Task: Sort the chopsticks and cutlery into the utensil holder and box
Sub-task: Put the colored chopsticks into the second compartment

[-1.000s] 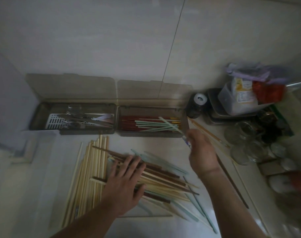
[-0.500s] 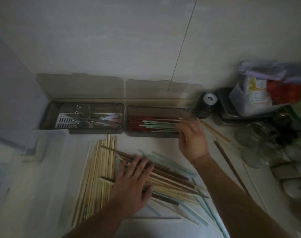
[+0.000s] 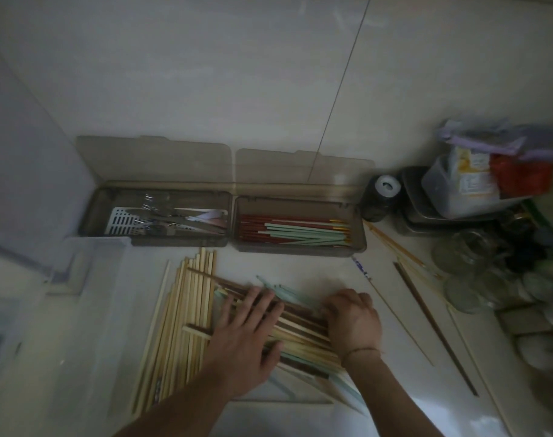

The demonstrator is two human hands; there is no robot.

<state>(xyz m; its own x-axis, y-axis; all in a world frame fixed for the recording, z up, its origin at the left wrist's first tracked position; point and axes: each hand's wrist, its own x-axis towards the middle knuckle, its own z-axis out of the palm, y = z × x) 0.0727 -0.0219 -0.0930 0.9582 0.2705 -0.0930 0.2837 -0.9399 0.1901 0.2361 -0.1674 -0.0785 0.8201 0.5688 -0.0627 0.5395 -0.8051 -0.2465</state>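
A heap of mixed chopsticks [image 3: 186, 313], pale wood, dark brown and mint green, lies on the white counter. My left hand [image 3: 246, 335] rests flat on the heap with fingers spread. My right hand [image 3: 352, 320] is on the heap's right end, fingers curled down among the sticks; whether it grips any is hidden. Behind the heap stand two smoky plastic boxes with lids open. The left box [image 3: 92, 212] holds metal cutlery and a white slotted insert. The right box [image 3: 358, 225] holds red and mint green chopsticks.
Loose thin and dark chopsticks [image 3: 426, 316] lie to the right on the counter. Glass jars [image 3: 464, 253], a dark bottle [image 3: 382, 197], stacked trays [image 3: 417, 216] and a bag crowd the right side. A clear plastic bin [image 3: 89, 257] sits at the left. A tiled wall is behind.
My right hand has come back from the right box, where it left a mint green chopstick, and is down on the heap's right end. My left hand stays on the heap.
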